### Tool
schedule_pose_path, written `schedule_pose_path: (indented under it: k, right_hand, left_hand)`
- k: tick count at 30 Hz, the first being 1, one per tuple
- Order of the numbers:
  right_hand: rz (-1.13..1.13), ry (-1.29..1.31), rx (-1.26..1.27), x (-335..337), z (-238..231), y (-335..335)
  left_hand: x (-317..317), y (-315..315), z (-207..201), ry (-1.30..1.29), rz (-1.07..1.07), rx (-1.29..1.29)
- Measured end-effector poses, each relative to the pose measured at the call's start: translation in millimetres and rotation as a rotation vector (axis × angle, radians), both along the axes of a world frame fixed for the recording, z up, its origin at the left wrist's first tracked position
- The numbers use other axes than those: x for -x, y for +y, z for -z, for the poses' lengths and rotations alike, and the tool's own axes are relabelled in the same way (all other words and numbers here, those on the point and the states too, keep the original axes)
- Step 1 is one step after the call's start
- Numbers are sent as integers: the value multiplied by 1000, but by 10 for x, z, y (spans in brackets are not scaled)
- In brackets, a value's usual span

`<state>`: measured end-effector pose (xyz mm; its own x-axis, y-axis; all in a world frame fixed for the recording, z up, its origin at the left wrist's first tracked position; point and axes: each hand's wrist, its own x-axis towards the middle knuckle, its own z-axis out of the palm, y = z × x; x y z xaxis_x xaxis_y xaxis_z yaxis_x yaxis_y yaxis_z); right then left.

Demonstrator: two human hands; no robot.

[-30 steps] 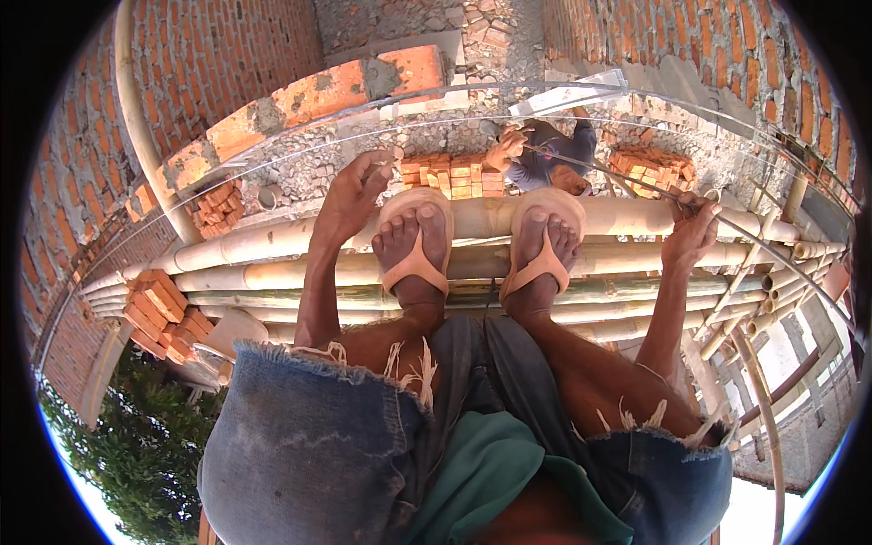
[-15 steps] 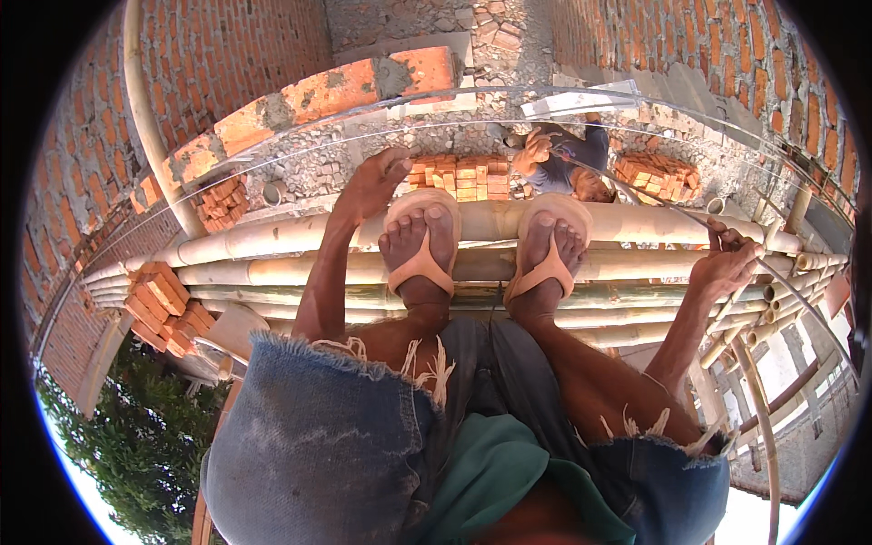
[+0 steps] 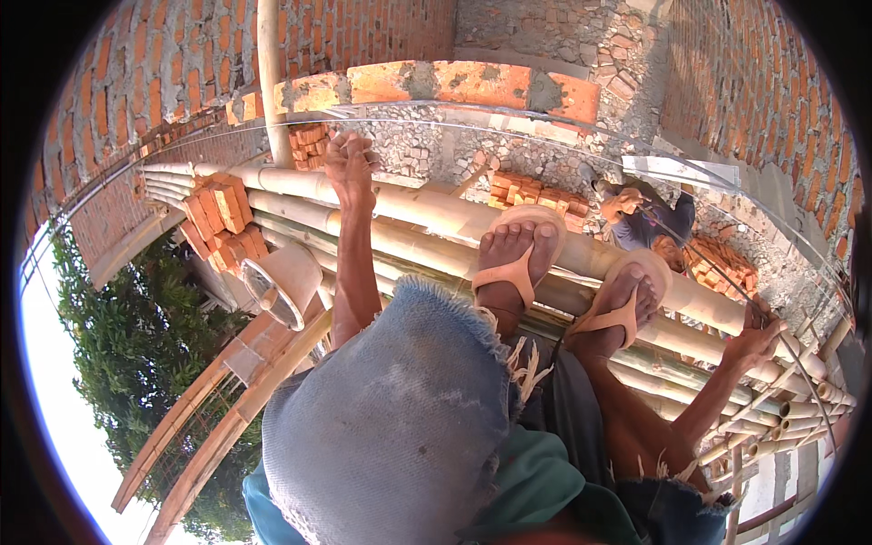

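Observation:
My right hand (image 3: 758,338) is closed round a thin dark rod (image 3: 704,259) at the right end of the bamboo poles (image 3: 427,211). That rod slants up-left toward a person (image 3: 656,218) on the ground below, whose hand is raised beside it. Over the left part of the poles, my left hand (image 3: 351,165) is held up with its fingers curled together; anything inside them is too small to make out. Just beyond it run a thin pale line (image 3: 409,122) and a mortared brick course (image 3: 391,84). My sandalled feet (image 3: 518,263) rest on the poles.
Loose bricks (image 3: 218,213) are stacked on the poles at left, next to a pale bucket (image 3: 283,283). An upright bamboo pole (image 3: 270,82) stands beyond. Brick stacks (image 3: 536,195) and rubble (image 3: 400,150) lie below. A wooden frame (image 3: 245,391) slopes at lower left.
The view has swung left, so the poles now slant down to the right. My left hand has reached farther left, toward the upright pole. My right hand keeps hold of the rod.

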<state>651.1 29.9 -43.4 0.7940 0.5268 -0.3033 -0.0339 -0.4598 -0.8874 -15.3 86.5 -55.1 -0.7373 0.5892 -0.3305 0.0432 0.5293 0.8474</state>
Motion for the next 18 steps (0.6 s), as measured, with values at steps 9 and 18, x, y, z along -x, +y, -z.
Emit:
schedule_pose_path:
  k: [9,18]
  right_hand:
    - [-22,37,72,68,181,-80]
    - [-128,-187,-58,408,-61,-134]
  left_hand:
    - [639,155,385,-396,-128,-122]
    - [477,101,550,-357,-30,-27]
